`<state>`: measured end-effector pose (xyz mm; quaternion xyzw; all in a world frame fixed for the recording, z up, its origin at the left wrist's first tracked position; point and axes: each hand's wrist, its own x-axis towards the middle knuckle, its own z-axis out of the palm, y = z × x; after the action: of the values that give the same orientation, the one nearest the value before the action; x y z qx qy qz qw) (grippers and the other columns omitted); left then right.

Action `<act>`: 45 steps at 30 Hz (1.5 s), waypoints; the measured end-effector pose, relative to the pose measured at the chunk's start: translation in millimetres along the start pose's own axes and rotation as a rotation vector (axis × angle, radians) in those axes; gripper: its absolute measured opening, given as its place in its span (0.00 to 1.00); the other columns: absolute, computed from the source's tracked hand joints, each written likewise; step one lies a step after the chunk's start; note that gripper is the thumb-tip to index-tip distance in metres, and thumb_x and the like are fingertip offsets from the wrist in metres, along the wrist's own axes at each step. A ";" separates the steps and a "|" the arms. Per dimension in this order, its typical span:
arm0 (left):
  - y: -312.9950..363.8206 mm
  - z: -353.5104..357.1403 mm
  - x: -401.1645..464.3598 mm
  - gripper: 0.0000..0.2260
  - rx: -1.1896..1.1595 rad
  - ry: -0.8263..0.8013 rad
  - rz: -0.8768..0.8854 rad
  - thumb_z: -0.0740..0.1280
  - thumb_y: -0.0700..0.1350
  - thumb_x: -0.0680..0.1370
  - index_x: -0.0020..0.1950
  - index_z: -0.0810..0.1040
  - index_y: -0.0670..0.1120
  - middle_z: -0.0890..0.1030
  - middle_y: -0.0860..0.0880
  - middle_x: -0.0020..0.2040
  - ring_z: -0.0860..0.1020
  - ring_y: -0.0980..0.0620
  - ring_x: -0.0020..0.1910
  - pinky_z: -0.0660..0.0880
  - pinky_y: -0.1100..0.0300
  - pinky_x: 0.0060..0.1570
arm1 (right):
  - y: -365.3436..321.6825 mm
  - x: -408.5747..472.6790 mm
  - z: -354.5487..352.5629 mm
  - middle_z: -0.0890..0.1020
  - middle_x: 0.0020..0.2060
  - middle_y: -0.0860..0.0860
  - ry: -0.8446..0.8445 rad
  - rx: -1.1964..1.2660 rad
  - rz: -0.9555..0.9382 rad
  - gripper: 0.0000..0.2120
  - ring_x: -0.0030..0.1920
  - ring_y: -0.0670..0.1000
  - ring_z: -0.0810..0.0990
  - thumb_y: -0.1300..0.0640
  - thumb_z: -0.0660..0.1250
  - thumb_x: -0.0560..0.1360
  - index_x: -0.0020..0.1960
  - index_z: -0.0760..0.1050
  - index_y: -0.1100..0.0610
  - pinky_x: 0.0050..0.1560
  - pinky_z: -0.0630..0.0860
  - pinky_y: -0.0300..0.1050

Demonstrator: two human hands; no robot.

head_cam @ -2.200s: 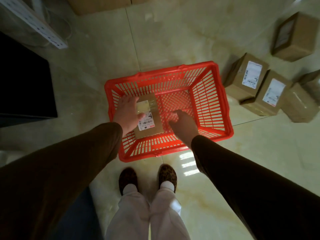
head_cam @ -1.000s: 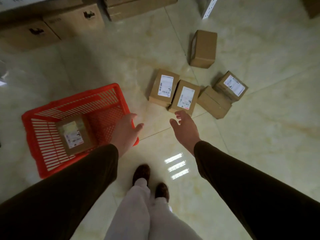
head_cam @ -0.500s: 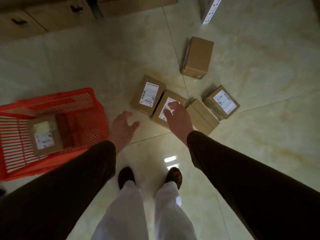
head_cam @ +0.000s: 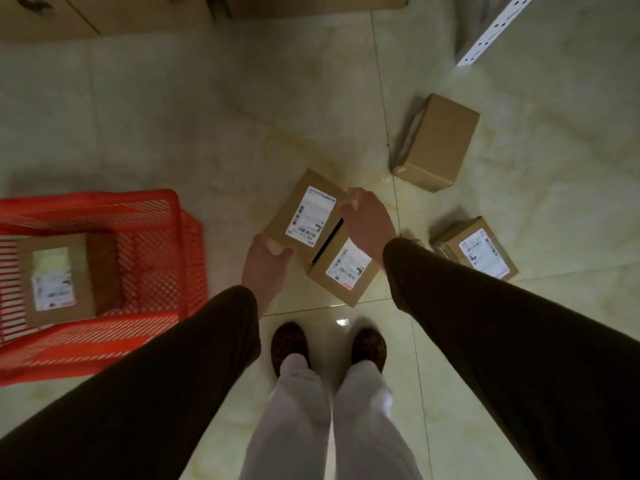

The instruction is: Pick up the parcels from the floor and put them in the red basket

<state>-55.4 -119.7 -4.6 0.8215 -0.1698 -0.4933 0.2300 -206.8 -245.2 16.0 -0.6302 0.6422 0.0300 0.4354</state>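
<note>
A labelled cardboard parcel (head_cam: 308, 211) sits in the middle of the view between my hands. My left hand (head_cam: 265, 268) grips its near corner and my right hand (head_cam: 369, 221) holds its far right edge. Right behind it lies a second labelled parcel (head_cam: 346, 271). A third labelled parcel (head_cam: 479, 249) lies to the right, and a plain brown one (head_cam: 438, 142) stands farther back. The red basket (head_cam: 166, 244) is on the floor at the left with one labelled parcel (head_cam: 59, 278) inside.
Glossy pale floor tiles (head_cam: 207, 133) surround everything. Large cardboard boxes (head_cam: 104, 15) line the far wall. A white perforated shelf rail (head_cam: 491, 32) stands at the top right. My feet (head_cam: 325, 344) stand just below the parcels.
Both hands have reached forward and taken hold of the left parcel of the pair. The view has shifted right, so the basket sits farther left.
</note>
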 end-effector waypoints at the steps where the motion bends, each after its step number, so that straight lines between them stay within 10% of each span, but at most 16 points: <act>1: -2.3 4.7 8.7 0.28 -0.037 0.010 -0.041 0.71 0.47 0.79 0.76 0.66 0.45 0.71 0.55 0.58 0.71 0.56 0.56 0.68 0.68 0.48 | 1.5 13.8 2.8 0.75 0.69 0.60 -0.021 -0.013 -0.005 0.20 0.68 0.61 0.75 0.54 0.58 0.85 0.75 0.69 0.59 0.69 0.72 0.58; 9: -24.0 46.0 68.9 0.36 -0.315 0.037 -0.388 0.68 0.54 0.81 0.82 0.53 0.46 0.63 0.44 0.79 0.65 0.41 0.76 0.64 0.48 0.69 | 25.5 104.9 35.0 0.71 0.76 0.57 -0.130 -0.028 -0.006 0.26 0.73 0.59 0.71 0.52 0.58 0.84 0.81 0.61 0.54 0.69 0.70 0.53; 16: -22.8 64.4 94.4 0.08 -0.701 -0.070 -0.506 0.65 0.47 0.83 0.61 0.74 0.47 0.83 0.51 0.53 0.79 0.53 0.51 0.71 0.52 0.64 | 33.4 139.0 52.9 0.79 0.64 0.56 -0.304 -0.019 -0.016 0.20 0.61 0.57 0.80 0.55 0.60 0.84 0.75 0.67 0.54 0.61 0.78 0.52; 34: 68.2 -47.8 -35.7 0.22 -0.675 0.079 -0.097 0.63 0.38 0.83 0.75 0.64 0.48 0.82 0.51 0.58 0.84 0.53 0.51 0.80 0.59 0.39 | -73.4 0.6 -36.9 0.76 0.64 0.53 0.012 0.167 -0.134 0.19 0.65 0.53 0.77 0.56 0.60 0.84 0.75 0.68 0.52 0.67 0.78 0.54; 45: 23.2 -183.9 -98.2 0.22 -0.594 0.023 0.028 0.61 0.35 0.82 0.75 0.67 0.51 0.81 0.47 0.64 0.82 0.47 0.59 0.80 0.49 0.59 | -143.5 -124.1 34.3 0.80 0.60 0.48 0.097 0.405 -0.054 0.20 0.59 0.49 0.80 0.57 0.62 0.83 0.74 0.69 0.53 0.49 0.75 0.35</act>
<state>62.1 -50.7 154.9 0.7214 -0.0268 -0.5088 0.4690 -90.5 -157.1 142.1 -0.5476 0.6383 -0.1418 0.5222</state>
